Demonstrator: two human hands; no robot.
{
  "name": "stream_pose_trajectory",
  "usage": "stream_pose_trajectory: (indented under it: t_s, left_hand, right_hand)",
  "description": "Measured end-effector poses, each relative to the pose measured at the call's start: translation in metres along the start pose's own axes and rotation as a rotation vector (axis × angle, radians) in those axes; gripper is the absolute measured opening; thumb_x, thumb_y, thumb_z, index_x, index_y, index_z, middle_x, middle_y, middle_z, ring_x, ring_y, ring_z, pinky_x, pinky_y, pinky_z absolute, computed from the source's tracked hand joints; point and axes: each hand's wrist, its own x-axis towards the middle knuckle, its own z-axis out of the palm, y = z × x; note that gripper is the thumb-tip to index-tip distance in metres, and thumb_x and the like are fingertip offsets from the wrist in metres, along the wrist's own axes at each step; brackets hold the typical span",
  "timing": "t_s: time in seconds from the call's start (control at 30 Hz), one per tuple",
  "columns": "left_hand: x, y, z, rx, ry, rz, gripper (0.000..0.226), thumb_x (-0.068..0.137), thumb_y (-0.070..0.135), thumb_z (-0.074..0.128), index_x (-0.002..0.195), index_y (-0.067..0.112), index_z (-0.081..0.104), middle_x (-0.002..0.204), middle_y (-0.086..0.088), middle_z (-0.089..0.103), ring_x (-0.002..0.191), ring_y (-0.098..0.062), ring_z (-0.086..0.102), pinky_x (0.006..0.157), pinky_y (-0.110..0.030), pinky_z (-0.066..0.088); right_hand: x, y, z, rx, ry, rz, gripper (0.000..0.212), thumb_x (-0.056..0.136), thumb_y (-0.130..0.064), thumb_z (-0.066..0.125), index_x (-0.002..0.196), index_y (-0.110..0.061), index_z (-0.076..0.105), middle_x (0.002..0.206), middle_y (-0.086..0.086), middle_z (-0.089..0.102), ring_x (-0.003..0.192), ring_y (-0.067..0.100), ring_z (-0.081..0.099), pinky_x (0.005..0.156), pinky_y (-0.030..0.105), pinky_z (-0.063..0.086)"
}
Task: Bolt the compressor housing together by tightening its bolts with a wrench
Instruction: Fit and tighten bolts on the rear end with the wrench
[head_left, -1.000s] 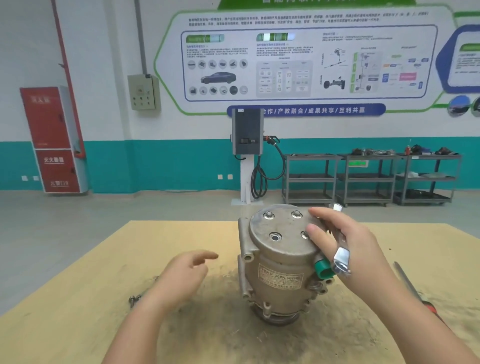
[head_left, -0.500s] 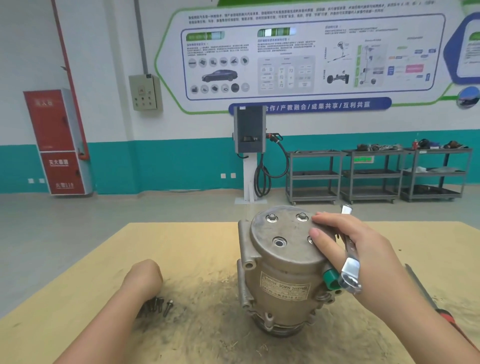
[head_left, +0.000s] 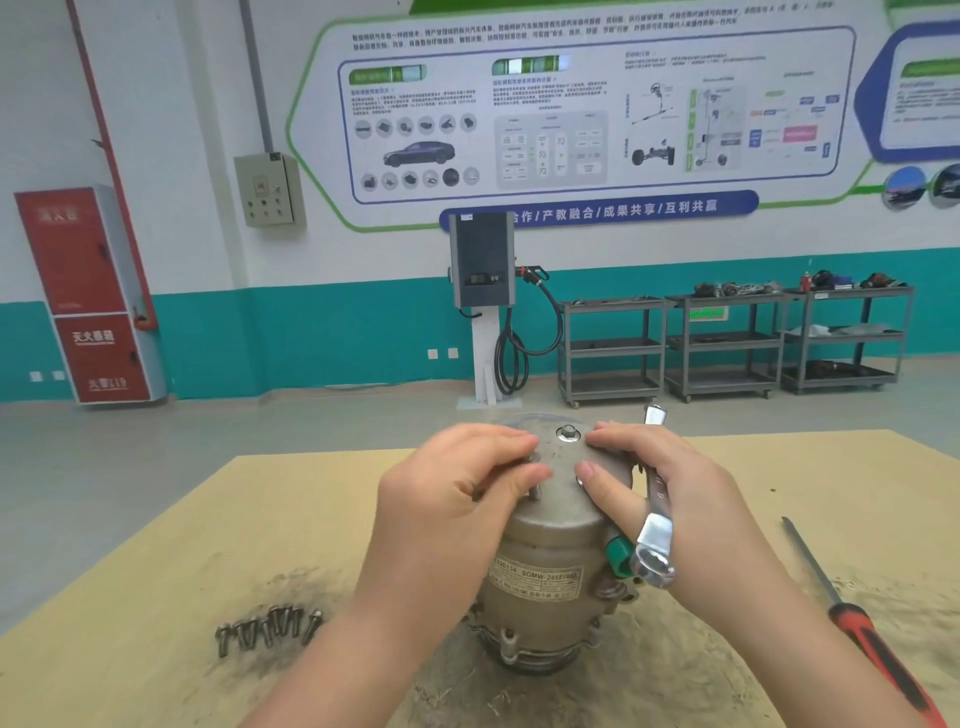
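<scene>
The compressor (head_left: 545, 561) stands upright on the table (head_left: 156, 545). The left hand (head_left: 452, 499) pinches a bolt (head_left: 534, 488) on its top, mostly hidden; the right hand (head_left: 660, 488) holds the wrench (head_left: 655, 525), fingertips pressing the top. Loose bolts (head_left: 267, 627) lie left.

A red-handled screwdriver (head_left: 862, 623) lies on the right side of the wooden table (head_left: 156, 571), its shaft pointing away. Beyond the table, a grey charging post (head_left: 483, 270) with a looped black cable stands against the teal-and-white wall. Three grey shelf carts (head_left: 727, 343) line up to its right. A red cabinet (head_left: 88, 296) stands at far left, a grey switch box (head_left: 267, 189) hangs nearby, and a large information board (head_left: 571, 109) covers the wall above.
</scene>
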Motion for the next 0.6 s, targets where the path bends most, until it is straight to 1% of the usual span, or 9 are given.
stream_pose_trajectory:
  t_s: [0.07,0.17,0.3,0.47,0.6]
  left_hand:
    - [0.001,-0.007,0.001,0.146,0.025,0.080,0.014,0.075,0.010,0.079,0.090,0.008,0.080,0.090,0.015,0.068,0.089,0.000,0.064,0.085,-0.006,0.048]
    - [0.003,-0.009,-0.003,0.243,-0.004,0.150,0.016,0.075,0.012,0.075,0.090,0.008,0.080,0.091,0.009,0.071,0.089,0.000,0.062,0.086,-0.001,0.043]
    - [0.004,-0.009,-0.002,0.228,-0.035,0.158,0.016,0.076,0.012,0.074,0.090,0.008,0.080,0.092,0.012,0.069,0.091,0.000,0.062,0.087,-0.002,0.043]
    - [0.006,-0.011,0.000,0.168,-0.005,0.114,0.014,0.075,0.014,0.075,0.087,0.009,0.081,0.090,0.016,0.067,0.088,0.010,0.061,0.084,-0.001,0.043]
    - [0.000,-0.014,0.000,0.267,-0.035,0.195,0.011,0.076,0.013,0.074,0.084,0.008,0.080,0.090,0.007,0.073,0.088,0.000,0.063,0.085,-0.002,0.043]
  right_hand:
    - [0.000,0.000,0.000,-0.018,-0.003,-0.007,0.023,0.082,-0.027,0.074,0.104,-0.024,0.070,0.105,-0.024,0.059,0.100,-0.022,0.049,0.081,-0.003,0.032]
    - [0.001,0.000,-0.001,-0.032,-0.008,-0.007,0.025,0.082,-0.029,0.073,0.106,-0.024,0.070,0.106,-0.026,0.058,0.101,-0.019,0.049,0.082,-0.005,0.030]
    - [0.003,-0.001,-0.002,-0.040,-0.022,-0.011,0.027,0.082,-0.030,0.073,0.108,-0.023,0.070,0.106,-0.023,0.059,0.100,-0.020,0.048,0.083,-0.005,0.029]
    - [0.002,-0.002,-0.001,-0.040,-0.020,-0.017,0.026,0.082,-0.028,0.074,0.108,-0.022,0.070,0.104,-0.025,0.058,0.099,-0.020,0.049,0.083,-0.004,0.030]
    - [0.002,-0.001,-0.001,-0.021,-0.023,-0.020,0.026,0.082,-0.027,0.075,0.107,-0.022,0.071,0.104,-0.026,0.057,0.099,-0.022,0.048,0.083,-0.004,0.030]
